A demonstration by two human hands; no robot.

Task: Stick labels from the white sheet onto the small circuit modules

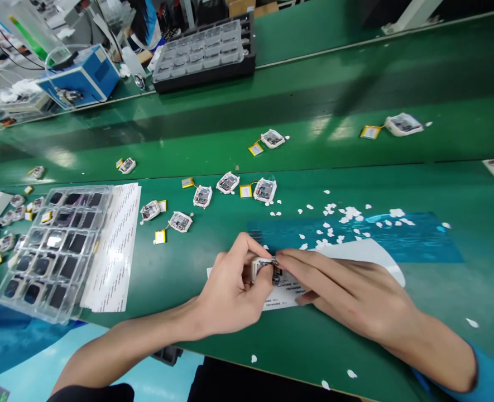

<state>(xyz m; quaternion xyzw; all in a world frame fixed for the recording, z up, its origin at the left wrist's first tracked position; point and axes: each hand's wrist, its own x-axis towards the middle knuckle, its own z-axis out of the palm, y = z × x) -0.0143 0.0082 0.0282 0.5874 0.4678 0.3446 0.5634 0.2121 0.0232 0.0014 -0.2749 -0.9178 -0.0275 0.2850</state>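
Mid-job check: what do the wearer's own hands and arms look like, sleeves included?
The left hand and right hand are bare; no gloves or wrist straps show. A blue fabric sleeve covers part of the right arm. The left arm meets black fabric, probably a sleeve. No cables or markings show.

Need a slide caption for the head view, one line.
Left hand holds a white-rimmed device, right hand at its edge, above printed white paper on a green workbench.

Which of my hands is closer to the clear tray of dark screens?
Left. Your left hand is to the right of the clear tray, apart from it; your right hand is farther right.
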